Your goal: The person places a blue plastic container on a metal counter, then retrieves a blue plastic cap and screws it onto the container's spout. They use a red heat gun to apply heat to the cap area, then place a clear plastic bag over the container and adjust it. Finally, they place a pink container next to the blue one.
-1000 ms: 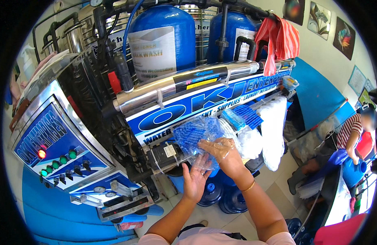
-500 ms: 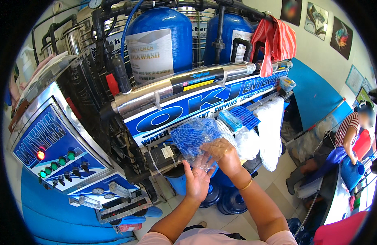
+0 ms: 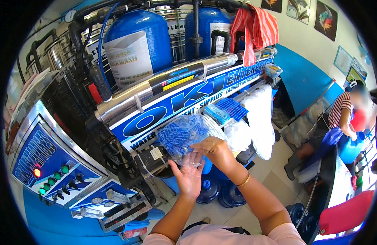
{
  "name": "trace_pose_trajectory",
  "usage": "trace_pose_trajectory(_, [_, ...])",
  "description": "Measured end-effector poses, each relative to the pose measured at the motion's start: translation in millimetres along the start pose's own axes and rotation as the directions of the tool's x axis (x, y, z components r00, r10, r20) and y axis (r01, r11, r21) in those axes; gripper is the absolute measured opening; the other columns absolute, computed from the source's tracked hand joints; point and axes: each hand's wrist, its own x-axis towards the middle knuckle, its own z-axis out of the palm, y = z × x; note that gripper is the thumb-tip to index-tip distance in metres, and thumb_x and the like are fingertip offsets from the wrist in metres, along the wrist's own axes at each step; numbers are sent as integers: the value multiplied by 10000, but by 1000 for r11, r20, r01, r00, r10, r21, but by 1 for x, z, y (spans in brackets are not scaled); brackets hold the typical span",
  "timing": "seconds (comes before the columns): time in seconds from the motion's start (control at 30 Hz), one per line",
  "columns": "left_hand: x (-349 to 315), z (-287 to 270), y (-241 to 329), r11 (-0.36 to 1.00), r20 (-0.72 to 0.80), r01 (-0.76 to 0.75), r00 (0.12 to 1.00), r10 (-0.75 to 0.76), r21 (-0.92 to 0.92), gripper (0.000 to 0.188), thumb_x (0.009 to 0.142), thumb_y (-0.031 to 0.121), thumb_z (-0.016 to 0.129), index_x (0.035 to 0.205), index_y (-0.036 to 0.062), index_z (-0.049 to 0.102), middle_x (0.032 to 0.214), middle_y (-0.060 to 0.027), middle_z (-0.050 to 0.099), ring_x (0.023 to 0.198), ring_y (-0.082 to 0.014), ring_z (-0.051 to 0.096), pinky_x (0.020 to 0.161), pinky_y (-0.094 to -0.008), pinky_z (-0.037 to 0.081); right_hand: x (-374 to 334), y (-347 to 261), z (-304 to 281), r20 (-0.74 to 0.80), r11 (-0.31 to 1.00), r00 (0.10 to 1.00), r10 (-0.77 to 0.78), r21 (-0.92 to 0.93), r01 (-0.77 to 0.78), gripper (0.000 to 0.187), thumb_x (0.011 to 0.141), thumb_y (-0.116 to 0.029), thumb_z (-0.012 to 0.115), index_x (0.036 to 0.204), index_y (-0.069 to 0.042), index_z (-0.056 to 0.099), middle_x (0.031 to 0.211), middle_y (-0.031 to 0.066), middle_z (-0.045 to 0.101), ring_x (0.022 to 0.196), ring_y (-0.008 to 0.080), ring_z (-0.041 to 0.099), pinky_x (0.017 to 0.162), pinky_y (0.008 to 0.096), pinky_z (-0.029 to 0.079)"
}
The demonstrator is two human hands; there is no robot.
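A clear plastic bag (image 3: 181, 136) holds blue patterned pieces, too small to name through the crinkled film. My left hand (image 3: 188, 177) is palm up at the bag's near edge, its fingers under the film and its thumb sticking out to the left. From the right, my right hand (image 3: 215, 152) bends over the same edge, fingers pinched on the film close to my left fingertips. Its fingertips are partly hidden. Just beyond, a light-blue packet (image 3: 217, 113) and a blue patterned bundle (image 3: 232, 108) lie beside white plastic bags (image 3: 258, 122).
A steel tube (image 3: 164, 83) and a lettered sign panel (image 3: 188, 104) run across behind the bag, below blue tanks (image 3: 145, 45). A control panel (image 3: 53, 163) stands left. Blue water jugs (image 3: 208, 191) sit below. A co-worker (image 3: 343, 112) handles a blue container (image 3: 352, 147) at right.
The view has shifted, so the surroundings sit further left. My right fingers have curled more over the bag's edge, and the bag looks more bunched. The co-worker's blue container has changed position.
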Motion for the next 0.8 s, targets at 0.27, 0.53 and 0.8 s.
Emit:
trace_pose_trajectory(0.27, [-14, -5, -31, 924, 43, 1, 999, -19, 382, 573, 865, 91, 530, 1407, 38, 351, 1457, -71, 374, 1297, -209, 404, 1061, -372, 329, -13, 10, 0, 13, 998, 998, 61, 29, -61, 260, 768, 26, 591, 1022, -31, 600, 880, 151, 669, 853, 337, 657, 709, 391, 528])
trace_pose_trajectory(0.53, [-9, 4, -32, 937, -76, 278, 961, -268, 210, 498, 975, 573, 407, 1213, 152, 524, 1095, 18, 537, 965, -112, 499, 834, -292, 396, -14, -4, -9, 52, 965, 993, -110, -234, 119, 330, 770, -65, 604, 1099, -45, 592, 1075, 124, 666, 1047, 307, 632, 813, 374, 541])
trace_pose_trajectory(0.8, [-5, 27, -37, 982, -162, 70, 986, -41, 173, 505, 977, 539, 443, 1194, 93, 539, 1106, 1, 567, 970, -106, 508, 876, -282, 404, -42, 1, -17, 29, 979, 998, -60, -195, 64, 304, 758, -79, 595, 1057, -55, 650, 1158, 104, 633, 1085, 264, 617, 825, 343, 540])
